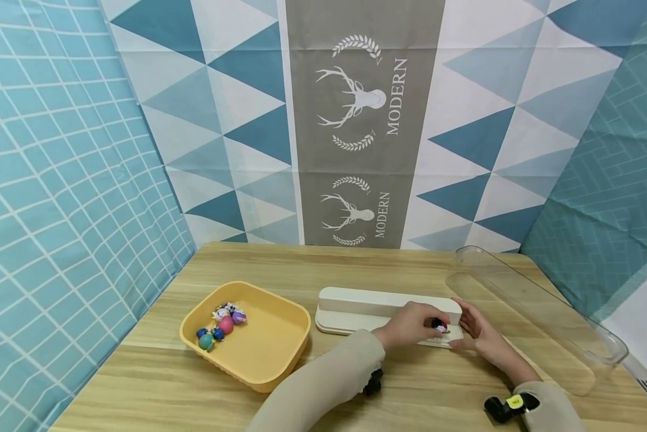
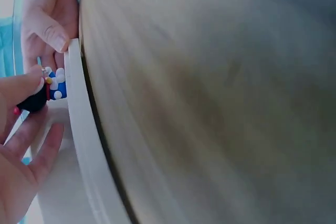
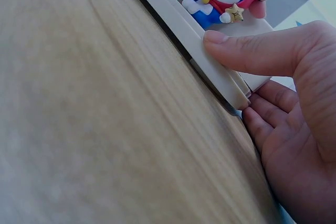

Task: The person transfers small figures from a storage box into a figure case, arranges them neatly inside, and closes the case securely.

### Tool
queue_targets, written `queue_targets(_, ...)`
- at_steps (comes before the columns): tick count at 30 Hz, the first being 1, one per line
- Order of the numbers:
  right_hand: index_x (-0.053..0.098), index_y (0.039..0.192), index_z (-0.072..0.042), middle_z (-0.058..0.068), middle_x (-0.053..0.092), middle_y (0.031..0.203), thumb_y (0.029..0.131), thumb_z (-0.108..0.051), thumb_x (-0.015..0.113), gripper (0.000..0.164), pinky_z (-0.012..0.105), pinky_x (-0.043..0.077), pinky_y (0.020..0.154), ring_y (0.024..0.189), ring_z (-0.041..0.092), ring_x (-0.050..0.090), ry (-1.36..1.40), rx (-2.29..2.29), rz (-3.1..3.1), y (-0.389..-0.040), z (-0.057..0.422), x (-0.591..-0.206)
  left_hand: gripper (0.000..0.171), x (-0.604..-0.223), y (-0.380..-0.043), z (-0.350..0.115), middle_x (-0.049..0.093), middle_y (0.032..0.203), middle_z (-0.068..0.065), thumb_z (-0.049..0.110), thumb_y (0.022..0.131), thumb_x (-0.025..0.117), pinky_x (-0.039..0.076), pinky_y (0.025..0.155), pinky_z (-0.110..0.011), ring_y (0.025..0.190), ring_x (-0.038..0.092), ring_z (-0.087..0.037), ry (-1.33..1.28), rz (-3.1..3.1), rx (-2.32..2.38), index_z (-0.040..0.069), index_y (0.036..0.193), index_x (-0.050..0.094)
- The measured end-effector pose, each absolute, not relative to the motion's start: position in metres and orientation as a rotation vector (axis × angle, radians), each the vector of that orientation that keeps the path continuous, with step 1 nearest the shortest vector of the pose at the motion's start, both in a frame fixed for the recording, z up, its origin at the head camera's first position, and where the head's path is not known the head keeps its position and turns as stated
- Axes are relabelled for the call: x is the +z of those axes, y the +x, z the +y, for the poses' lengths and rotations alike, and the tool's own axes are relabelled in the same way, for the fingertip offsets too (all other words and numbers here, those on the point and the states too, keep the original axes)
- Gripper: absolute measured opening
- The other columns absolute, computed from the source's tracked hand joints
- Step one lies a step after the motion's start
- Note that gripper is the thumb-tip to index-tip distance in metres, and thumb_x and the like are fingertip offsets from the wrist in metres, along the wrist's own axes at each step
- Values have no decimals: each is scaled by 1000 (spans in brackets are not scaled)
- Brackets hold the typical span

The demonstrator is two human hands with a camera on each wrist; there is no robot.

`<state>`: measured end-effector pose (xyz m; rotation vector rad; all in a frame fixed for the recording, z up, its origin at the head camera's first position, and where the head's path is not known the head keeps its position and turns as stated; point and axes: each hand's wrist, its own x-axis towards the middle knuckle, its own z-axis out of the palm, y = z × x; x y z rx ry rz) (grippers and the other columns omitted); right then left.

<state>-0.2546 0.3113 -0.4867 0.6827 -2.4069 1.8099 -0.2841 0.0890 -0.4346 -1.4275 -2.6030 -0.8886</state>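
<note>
A small Doraemon figure, blue-bodied with white paws, a wide red open mouth, a yellow bell at the neck and a little gold star at its side, was pinched in the fingers of the left hand. It sat low over the right end of a long white display stand, a stepped base with a raised back ledge lying crosswise on the table. The right hand held that end of the stand, thumb pressed on the front edge and fingers round the corner.
</note>
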Motion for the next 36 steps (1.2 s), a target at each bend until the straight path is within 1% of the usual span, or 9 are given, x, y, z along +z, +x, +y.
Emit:
queue_targets(3,18,152,9,-13,41,138,79,7,76,93,5,31,98,121,-16,39,717,1812,-2387,-254,312,-488,21,-429,-283,90,71,111,10,18,92,73,41,87,-8,102,59,1,-1469,-2534,-544,16,113,73)
queue_targets(6,18,152,10,-20,40,135,80,7,75,92,5,31,98,122,-15,40,740,1813,-2373,-254,311,-489,18,-426,-281,90,72,108,14,20,92,73,42,82,-9,101,56,-4,-1455,-2455,-328,22,111,74)
queue_targets(9,17,151,12,-21,41,135,80,8,75,92,5,31,98,122,-15,40,748,1808,-2368,-254,311,-490,19,-426,-279,90,71,111,16,22,92,73,42,75,-11,101,55,-5,-1396,-2390,-157,27,110,75)
queue_targets(12,17,150,13,-21,41,135,79,9,75,92,5,31,98,122,-15,40,750,1808,-2363,-255,311,-490,19,-426,-278,89,68,115,16,26,93,71,41,75,-15,105,55,-6,-1343,-2339,-10,31,111,74)
queue_targets(17,18,150,12,-18,40,136,78,9,76,92,5,31,98,122,-15,40,732,1804,-2366,-255,310,-489,20,-429,-279,91,62,124,14,33,94,70,37,81,-21,112,52,-6,-1272,-2315,98,36,113,72)
queue_targets(21,19,150,12,-15,39,137,78,8,76,92,5,31,98,122,-16,39,723,1799,-2370,-256,310,-489,25,-431,-282,92,60,127,14,35,93,71,38,86,-25,115,51,-7,-1250,-2314,138,37,117,70)
queue_targets(28,17,149,14,-24,40,135,78,10,75,92,5,32,98,122,-16,40,763,1790,-2348,-257,310,-491,35,-423,-281,90,60,128,16,39,96,66,40,90,-28,117,51,-6,-1290,-2300,260,39,131,62)
queue_targets(33,18,150,12,-9,40,140,78,7,77,93,5,31,98,121,-17,39,701,1792,-2383,-257,311,-488,39,-414,-281,86,60,127,15,34,98,63,42,92,-28,117,51,-8,-1306,-2282,326,38,136,58)
queue_targets(36,19,150,12,-11,40,140,77,6,78,94,4,30,97,120,-18,38,681,1795,-2393,-257,311,-488,40,-408,-281,83,60,128,13,30,99,61,43,93,-28,119,52,-9,-1298,-2293,350,36,139,56)
